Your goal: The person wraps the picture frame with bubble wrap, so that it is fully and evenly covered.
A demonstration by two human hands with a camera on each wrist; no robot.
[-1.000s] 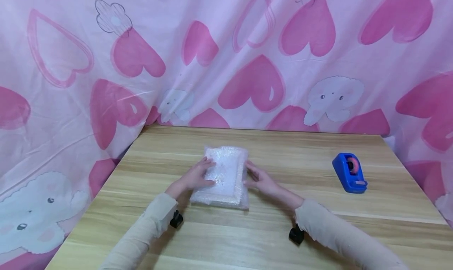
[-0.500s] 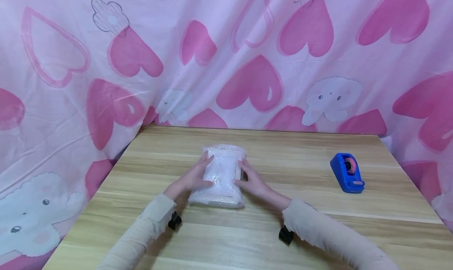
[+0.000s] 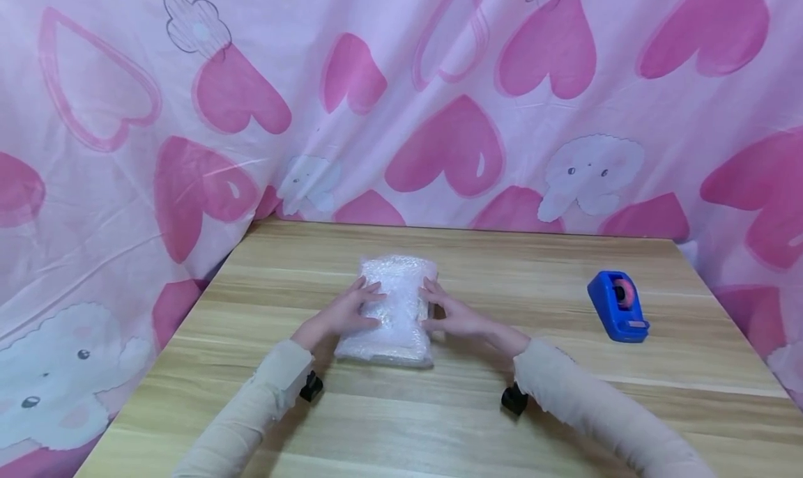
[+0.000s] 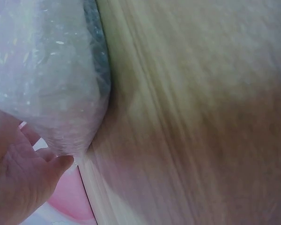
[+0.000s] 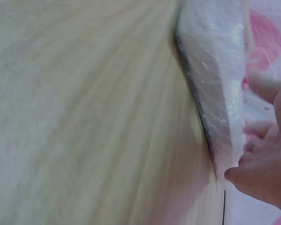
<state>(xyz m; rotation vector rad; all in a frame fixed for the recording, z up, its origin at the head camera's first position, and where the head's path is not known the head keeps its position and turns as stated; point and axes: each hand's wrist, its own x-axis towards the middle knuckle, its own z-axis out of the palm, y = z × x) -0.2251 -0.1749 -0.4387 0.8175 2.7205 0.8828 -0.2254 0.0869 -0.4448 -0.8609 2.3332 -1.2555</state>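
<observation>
Head view: packet (image 3: 396, 340) lies flat on the table (image 3: 452, 429), a bit left of middle. Left hand (image 3: 341, 315) has fingers splayed onto its top, right hand (image 3: 463, 320) has them spread at the other long edge; both touch, neither curls round it, probably to stop it puffing up. Long axis runs near to far, short end facing us, no obvious front. Dispenser (image 3: 606, 309) sits well off right, likely for elbow room.
</observation>
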